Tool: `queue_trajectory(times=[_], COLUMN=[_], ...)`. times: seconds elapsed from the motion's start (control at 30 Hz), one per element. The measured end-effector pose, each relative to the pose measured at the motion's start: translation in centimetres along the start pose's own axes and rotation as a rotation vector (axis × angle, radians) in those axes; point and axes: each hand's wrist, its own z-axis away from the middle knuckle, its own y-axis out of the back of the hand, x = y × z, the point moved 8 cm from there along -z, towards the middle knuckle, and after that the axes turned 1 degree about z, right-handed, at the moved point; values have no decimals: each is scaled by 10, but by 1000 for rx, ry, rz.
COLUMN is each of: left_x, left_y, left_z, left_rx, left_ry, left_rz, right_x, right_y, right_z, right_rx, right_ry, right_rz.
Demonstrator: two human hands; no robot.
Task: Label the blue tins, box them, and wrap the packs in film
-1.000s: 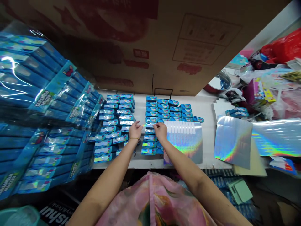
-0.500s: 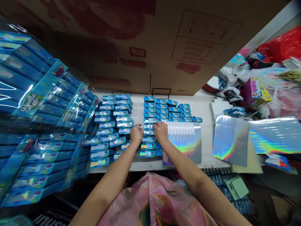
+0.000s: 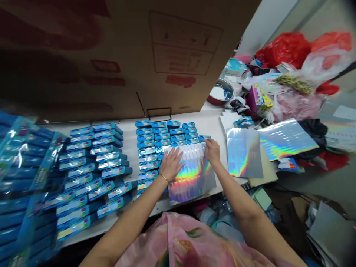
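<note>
A shiny holographic sticker sheet lies on the white table, with bare pale strips along its top. My left hand rests on the sheet's left part, fingers spread and flat. At the upper right corner, the fingers of my right hand are pinched on the sheet's edge; whether a single sticker is between them is hidden. Just beyond the sheet stand rows of small blue boxes, partly covered by its upper left edge. More blue boxes with shiny strips are lined up to the left.
A large cardboard box rises behind the table. Plastic-wrapped blue packs are stacked at far left. To the right are more holographic sheets, a metal bowl and piled bags.
My left hand has moved from beside the blue boxes onto the sheet and spread flat. My right hand has shifted from the boxes to the sheet's upper right corner. The view has turned right.
</note>
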Motion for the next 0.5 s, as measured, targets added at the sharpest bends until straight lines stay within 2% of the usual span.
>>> queue_trajectory(times=[0.07,0.13,0.2,0.4,0.5], left_x=[17,19,16,14,14], left_y=[-20,-36,-46,-54,-54], left_z=[-11,-17,-18,-17,-18], left_rx=[-62,-101,-112,-114,-125], left_ry=[-21,22,59,71,79], left_rz=[-68,-114,-140,-158,-157], right_x=[19,22,19,17,22], right_y=[-7,-20,-29,-35,-26], right_z=[-8,-13,-14,-2,4], right_rx=[-71,-161,-195,-180,-174], right_ry=[58,152,214,364,338], right_rz=[77,146,188,173,104])
